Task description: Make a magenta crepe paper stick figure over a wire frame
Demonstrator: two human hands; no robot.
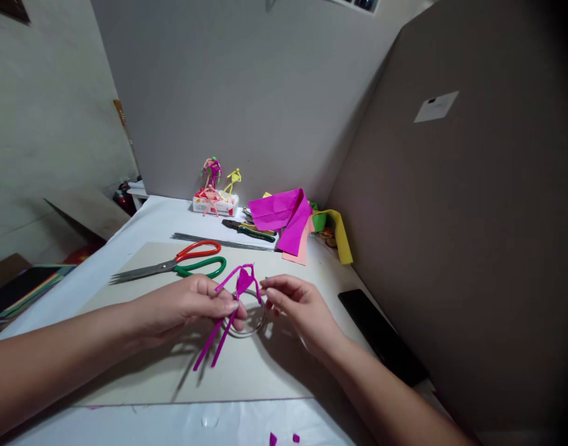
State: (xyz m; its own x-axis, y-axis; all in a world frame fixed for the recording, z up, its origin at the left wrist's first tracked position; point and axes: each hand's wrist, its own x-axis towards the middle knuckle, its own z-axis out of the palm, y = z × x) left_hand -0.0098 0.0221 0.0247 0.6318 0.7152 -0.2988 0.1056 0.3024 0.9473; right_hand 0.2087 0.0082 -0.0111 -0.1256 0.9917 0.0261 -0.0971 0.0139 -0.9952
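My left hand (191, 306) is closed on a small magenta paper-wrapped wire figure (232, 303), pinching it at its middle so its two legs hang down toward the grey cardboard mat (246, 371). My right hand (295, 303) pinches the figure's arm on the right side, fingers curled. A roll of clear tape (260, 322) lies on the mat just beneath both hands.
Red-and-green-handled scissors (181, 265) lie beyond my left hand. Farther back are thin wires (218, 241), pliers (249, 230), magenta, pink and yellow paper (293, 220), and finished figures on a white box (215, 203). A black phone (381, 334) lies at right beside a brown partition (451, 217).
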